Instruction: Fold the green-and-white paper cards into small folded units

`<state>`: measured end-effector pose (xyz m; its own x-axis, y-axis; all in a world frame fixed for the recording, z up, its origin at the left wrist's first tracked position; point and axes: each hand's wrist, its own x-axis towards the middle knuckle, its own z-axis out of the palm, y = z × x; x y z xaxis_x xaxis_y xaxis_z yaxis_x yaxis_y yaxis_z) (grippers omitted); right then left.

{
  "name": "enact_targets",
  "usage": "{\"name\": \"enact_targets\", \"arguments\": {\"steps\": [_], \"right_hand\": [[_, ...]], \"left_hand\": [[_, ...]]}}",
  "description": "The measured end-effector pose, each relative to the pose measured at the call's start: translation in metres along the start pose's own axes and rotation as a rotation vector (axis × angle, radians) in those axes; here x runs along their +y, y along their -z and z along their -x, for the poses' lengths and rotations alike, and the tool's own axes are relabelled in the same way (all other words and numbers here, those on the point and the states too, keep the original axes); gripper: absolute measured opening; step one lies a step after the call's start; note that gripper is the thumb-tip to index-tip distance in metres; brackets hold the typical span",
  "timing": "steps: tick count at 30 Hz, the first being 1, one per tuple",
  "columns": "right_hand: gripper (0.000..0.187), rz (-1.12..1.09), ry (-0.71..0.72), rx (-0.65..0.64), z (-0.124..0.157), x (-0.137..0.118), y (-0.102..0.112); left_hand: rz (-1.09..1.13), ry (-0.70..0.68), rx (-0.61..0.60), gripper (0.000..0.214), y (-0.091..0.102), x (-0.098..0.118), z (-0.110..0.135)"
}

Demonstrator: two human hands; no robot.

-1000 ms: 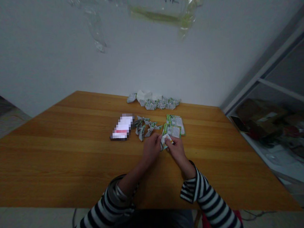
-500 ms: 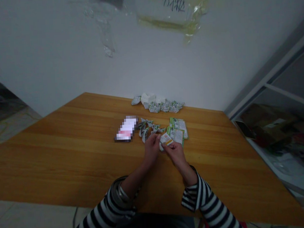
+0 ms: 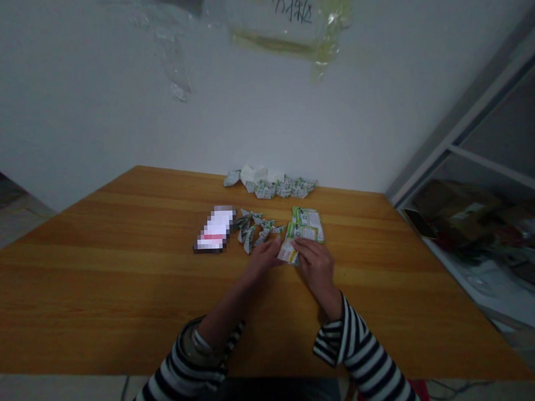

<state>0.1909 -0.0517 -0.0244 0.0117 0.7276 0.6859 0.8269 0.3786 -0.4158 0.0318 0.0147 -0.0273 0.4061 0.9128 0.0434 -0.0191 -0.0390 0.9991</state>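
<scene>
Between my hands is a small printed paper piece (image 3: 287, 253), white and green with a yellow stripe. My left hand (image 3: 261, 260) pinches its left edge. With fingers curled over its upper right, my right hand (image 3: 317, 268) grips it too. Just beyond it lie flat green-and-white printed sheets (image 3: 312, 220), overlapping each other. Several folded paper pieces (image 3: 250, 229) of similar print sit beyond my left hand. How the held piece is folded is too blurred to tell.
A phone (image 3: 214, 228) with a lit, blurred screen lies left of the folded pieces. Along the wall at the back runs a row of folded or crumpled papers (image 3: 267, 187). To the right of the wooden table (image 3: 121, 276) stands a shelf (image 3: 494, 292) with boxes and a dark device.
My right hand has turned, its fingers now over the top of the paper piece. The piece's yellow stripe sits lower and tilts more steeply. The whole view has shifted slightly.
</scene>
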Motion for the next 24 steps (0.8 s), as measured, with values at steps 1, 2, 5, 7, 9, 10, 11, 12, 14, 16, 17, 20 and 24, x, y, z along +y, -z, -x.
{"name": "enact_targets", "arguments": {"steps": [1, 2, 5, 7, 9, 10, 11, 12, 14, 16, 17, 20, 24], "right_hand": [[0.032, 0.011, 0.022, -0.022, -0.002, 0.0, 0.001], [0.033, 0.015, 0.038, -0.048, -0.004, -0.001, 0.002], [0.037, -0.003, 0.083, -0.128, -0.009, -0.002, 0.005], [0.035, -0.04, 0.114, -0.182, -0.011, -0.001, 0.009], [0.03, -0.094, 0.126, -0.25, -0.013, 0.002, 0.013], [0.027, -0.125, 0.12, -0.284, -0.014, 0.004, 0.015], [0.025, -0.157, 0.108, -0.313, -0.014, 0.005, 0.017], [0.023, -0.187, 0.093, -0.334, -0.015, 0.007, 0.019], [0.018, -0.243, 0.062, -0.346, -0.016, 0.008, 0.021], [0.012, -0.308, 0.02, -0.32, -0.017, 0.007, 0.02], [0.008, -0.35, -0.013, -0.289, -0.017, 0.006, 0.018], [0.009, -0.492, -0.185, -0.153, -0.015, 0.002, 0.006], [0.018, -0.627, -0.437, -0.04, -0.01, 0.001, -0.01]], "left_hand": [[0.021, 0.024, -0.04, 0.057, 0.002, -0.001, -0.001], [0.059, 0.059, -0.068, 0.058, 0.003, -0.002, -0.001], [0.196, 0.164, -0.077, 0.06, 0.006, -0.001, 0.0], [0.245, 0.204, -0.046, 0.059, 0.008, 0.001, 0.0], [0.242, 0.225, -0.061, 0.058, 0.009, 0.002, 0.0], [0.24, 0.232, -0.087, 0.058, 0.009, 0.003, 0.0], [0.239, 0.235, -0.121, 0.058, 0.009, 0.003, 0.0], [0.242, 0.231, -0.149, 0.059, 0.009, 0.003, 0.0], [0.258, 0.212, -0.184, 0.06, 0.008, 0.003, 0.001], [0.276, 0.207, -0.189, 0.06, 0.006, 0.003, 0.002], [0.287, 0.216, -0.191, 0.061, 0.005, 0.003, 0.002], [0.325, 0.25, -0.213, 0.063, 0.002, 0.006, 0.003], [0.356, 0.247, -0.198, 0.061, -0.002, 0.01, 0.004]]}}
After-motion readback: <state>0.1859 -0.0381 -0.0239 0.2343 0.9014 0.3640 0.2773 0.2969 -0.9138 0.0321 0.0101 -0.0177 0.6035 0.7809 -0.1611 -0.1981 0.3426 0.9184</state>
